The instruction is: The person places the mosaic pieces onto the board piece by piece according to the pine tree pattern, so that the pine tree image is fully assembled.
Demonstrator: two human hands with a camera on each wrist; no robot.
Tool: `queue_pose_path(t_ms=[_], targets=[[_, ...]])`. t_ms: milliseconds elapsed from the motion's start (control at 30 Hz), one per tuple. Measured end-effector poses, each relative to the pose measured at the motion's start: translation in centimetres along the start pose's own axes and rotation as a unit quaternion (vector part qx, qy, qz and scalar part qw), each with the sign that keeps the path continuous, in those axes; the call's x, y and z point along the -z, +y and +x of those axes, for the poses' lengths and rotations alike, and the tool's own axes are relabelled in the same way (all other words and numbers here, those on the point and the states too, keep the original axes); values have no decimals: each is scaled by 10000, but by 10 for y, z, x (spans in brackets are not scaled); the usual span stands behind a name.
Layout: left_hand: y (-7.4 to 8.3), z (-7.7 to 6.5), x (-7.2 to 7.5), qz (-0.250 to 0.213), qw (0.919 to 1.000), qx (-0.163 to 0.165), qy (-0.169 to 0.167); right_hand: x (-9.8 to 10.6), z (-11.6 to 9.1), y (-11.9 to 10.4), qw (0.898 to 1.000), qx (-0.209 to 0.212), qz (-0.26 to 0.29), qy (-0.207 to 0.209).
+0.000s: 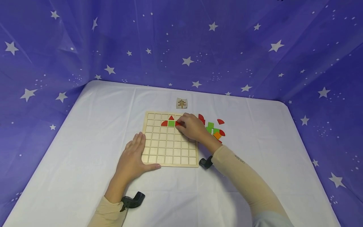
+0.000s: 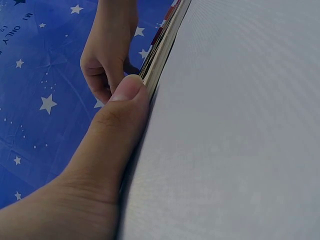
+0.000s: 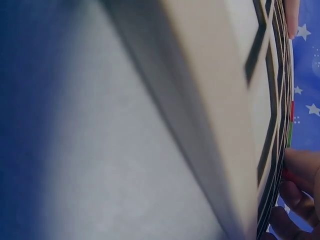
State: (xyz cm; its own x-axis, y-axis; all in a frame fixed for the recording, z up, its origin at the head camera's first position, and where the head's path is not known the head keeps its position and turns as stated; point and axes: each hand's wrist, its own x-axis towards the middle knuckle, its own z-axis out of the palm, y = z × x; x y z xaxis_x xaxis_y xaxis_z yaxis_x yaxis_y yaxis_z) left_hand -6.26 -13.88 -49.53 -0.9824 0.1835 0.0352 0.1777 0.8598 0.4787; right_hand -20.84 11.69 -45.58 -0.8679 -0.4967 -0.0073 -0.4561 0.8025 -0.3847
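Note:
A wooden grid board [image 1: 173,151] lies on the white table. In its upper rows sit a red triangle tile [image 1: 171,118], a green square tile [image 1: 171,124] and a red quarter-circle tile [image 1: 164,123]. My right hand [image 1: 192,126] pinches a red tile [image 1: 177,123] just right of the green square; the fingers hide part of it. In the right wrist view, red shows beneath these fingertips [image 3: 296,190]. My left hand [image 1: 132,156] rests at the board's lower left corner, fingers straight along the left side and thumb [image 2: 127,95] along the near edge.
Loose red tiles [image 1: 220,121], green tiles [image 1: 210,125] and an orange tile [image 1: 217,136] lie right of the board, partly behind my right wrist. A small pattern card [image 1: 181,103] with a tree-like figure lies beyond the board. A starry blue-purple cloth [image 1: 187,61] hangs behind the table.

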Motion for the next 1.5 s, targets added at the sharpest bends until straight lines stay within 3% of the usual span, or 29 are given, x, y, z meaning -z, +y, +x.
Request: queue_pose_path(t_ms=[600, 900, 1067, 1267, 1400, 1500], targets=[[-2, -2, -2, -9, 10000, 37, -14, -3, 2, -1, 10000, -45, 28, -37], [-2, -1, -2, 9, 10000, 3, 13, 3, -14, 16, 9982, -42, 578, 169], [-2, 1, 1, 34, 10000, -17, 37, 18, -31, 39, 9959, -500, 553, 503], [-2, 1, 1, 46, 10000, 8, 14, 39, -49, 87, 9874, -1300, 246, 873], [-2, 1, 1, 27, 10000, 18, -17, 47, -64, 123, 9804, -1799, 245, 768], [-2, 1, 0, 5, 10000, 10, -40, 50, -76, 141, 9790, -1900, 483, 568]])
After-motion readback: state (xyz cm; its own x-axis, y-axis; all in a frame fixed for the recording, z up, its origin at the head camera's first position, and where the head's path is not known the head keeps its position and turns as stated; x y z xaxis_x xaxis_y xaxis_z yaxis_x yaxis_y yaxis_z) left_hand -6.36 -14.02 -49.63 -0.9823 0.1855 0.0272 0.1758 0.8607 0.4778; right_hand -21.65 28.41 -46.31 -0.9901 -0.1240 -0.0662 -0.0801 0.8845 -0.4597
